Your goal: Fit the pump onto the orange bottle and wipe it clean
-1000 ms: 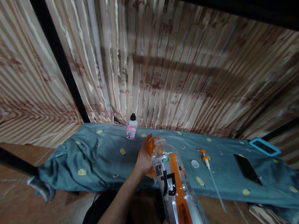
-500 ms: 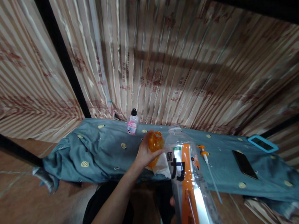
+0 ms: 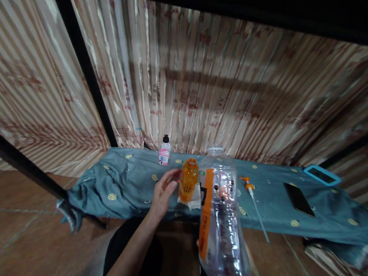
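An orange see-through bottle (image 3: 189,180) stands upright on a white cloth or tissue (image 3: 193,202) on the covered bench. My left hand (image 3: 163,196) is just left of it, fingers apart and curved toward its side, holding nothing. A large clear plastic bottle (image 3: 222,217) with an orange and silver label rises close to the camera, and no cap shows on its neck. My right hand (image 3: 251,260) grips this bottle low down; most of that hand is hidden behind it. Right of it lies an orange pump head (image 3: 249,187) with a long pale tube.
A small bottle (image 3: 164,151) with a black cap and pink label stands at the back. A phone (image 3: 299,199) and a blue-framed device (image 3: 322,176) lie to the right. Green-grey fabric (image 3: 128,201) covers the bench. Striped curtains and dark poles (image 3: 85,69) surround it.
My left hand has let go of the orange bottle and drawn left; that bottle now stands by itself. The clear bottle has turned in my right hand and shifted slightly left.
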Demonstrator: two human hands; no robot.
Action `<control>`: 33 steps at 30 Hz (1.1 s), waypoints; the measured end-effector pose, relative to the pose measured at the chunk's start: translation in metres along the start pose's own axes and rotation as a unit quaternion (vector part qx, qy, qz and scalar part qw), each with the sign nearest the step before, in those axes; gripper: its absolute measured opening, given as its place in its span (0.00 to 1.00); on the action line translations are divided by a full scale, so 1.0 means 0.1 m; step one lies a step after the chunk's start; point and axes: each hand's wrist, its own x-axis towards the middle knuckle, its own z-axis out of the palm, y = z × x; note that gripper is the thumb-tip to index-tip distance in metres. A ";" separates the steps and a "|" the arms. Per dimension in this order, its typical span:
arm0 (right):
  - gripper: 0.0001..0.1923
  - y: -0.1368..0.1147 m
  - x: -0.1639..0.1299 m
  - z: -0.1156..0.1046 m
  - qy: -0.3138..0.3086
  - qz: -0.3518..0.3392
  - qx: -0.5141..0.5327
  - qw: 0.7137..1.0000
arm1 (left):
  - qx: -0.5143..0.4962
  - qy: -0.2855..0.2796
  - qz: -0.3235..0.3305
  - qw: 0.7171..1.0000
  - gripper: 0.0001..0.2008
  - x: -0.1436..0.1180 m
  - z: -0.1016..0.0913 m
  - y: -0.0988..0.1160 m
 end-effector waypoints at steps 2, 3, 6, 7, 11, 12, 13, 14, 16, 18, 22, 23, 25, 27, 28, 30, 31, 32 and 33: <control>0.44 0.04 0.14 0.13 -0.018 -0.016 0.067 0.997 | -0.028 -0.063 -0.027 0.997 0.30 -0.23 0.02 0.13; 0.52 0.05 0.21 0.21 -0.035 -0.024 0.115 0.992 | -0.040 -0.091 -0.040 0.994 0.32 -0.34 0.03 0.19; 0.54 0.10 0.36 0.42 -0.032 -0.076 0.220 0.972 | -0.061 -0.112 -0.054 0.990 0.38 -0.57 0.04 0.36; 0.57 0.12 0.40 0.47 -0.026 -0.067 0.191 0.979 | -0.060 -0.104 -0.069 0.990 0.39 -0.61 0.03 0.40; 0.66 0.25 0.49 0.60 -0.028 -0.034 0.032 0.999 | -0.028 -0.005 -0.160 0.987 0.31 -0.66 -0.07 0.45; 0.68 0.30 0.52 0.62 -0.027 -0.031 0.000 0.999 | -0.028 0.028 -0.177 0.983 0.30 -0.66 -0.10 0.44; 0.70 0.34 0.55 0.64 -0.028 -0.026 -0.027 0.999 | -0.033 0.059 -0.188 0.980 0.29 -0.66 -0.13 0.42; 0.73 0.39 0.59 0.66 -0.032 -0.020 -0.051 0.998 | -0.039 0.084 -0.194 0.977 0.30 -0.65 -0.15 0.40; 0.76 0.45 0.64 0.67 -0.040 -0.006 -0.093 0.995 | -0.042 0.119 -0.202 0.971 0.30 -0.64 -0.18 0.37; 0.76 0.49 0.65 0.64 -0.048 0.014 -0.098 0.994 | -0.027 0.148 -0.195 0.969 0.30 -0.60 -0.21 0.36; 0.62 0.52 0.51 0.41 -0.021 0.027 -0.056 0.998 | 0.035 0.178 -0.155 0.971 0.29 -0.41 -0.29 0.33; 0.56 0.53 0.45 0.31 -0.001 0.031 -0.063 0.998 | 0.048 0.181 -0.146 0.971 0.30 -0.34 -0.32 0.30; 0.48 0.55 0.33 0.10 0.047 0.046 -0.080 0.995 | 0.077 0.191 -0.128 0.970 0.32 -0.17 -0.39 0.22; 0.45 0.57 0.22 -0.13 0.097 0.070 -0.089 0.989 | 0.105 0.204 -0.111 0.967 0.34 0.00 -0.45 0.09; 0.45 0.58 0.18 -0.24 0.119 0.081 -0.096 0.985 | 0.122 0.209 -0.102 0.965 0.34 0.08 -0.49 0.02; 0.46 0.60 0.12 -0.47 0.163 0.097 -0.114 0.975 | 0.164 0.227 -0.079 0.957 0.33 0.21 -0.54 -0.13; 0.46 0.61 0.11 -0.59 0.182 0.101 -0.128 0.970 | 0.181 0.234 -0.070 0.953 0.33 0.26 -0.56 -0.20; 0.45 0.61 0.11 -0.72 0.199 0.104 -0.146 0.964 | 0.198 0.236 -0.064 0.949 0.32 0.30 -0.57 -0.26; 0.45 0.61 0.13 -0.86 0.217 0.104 -0.167 0.956 | 0.222 0.247 -0.065 0.941 0.30 0.33 -0.58 -0.32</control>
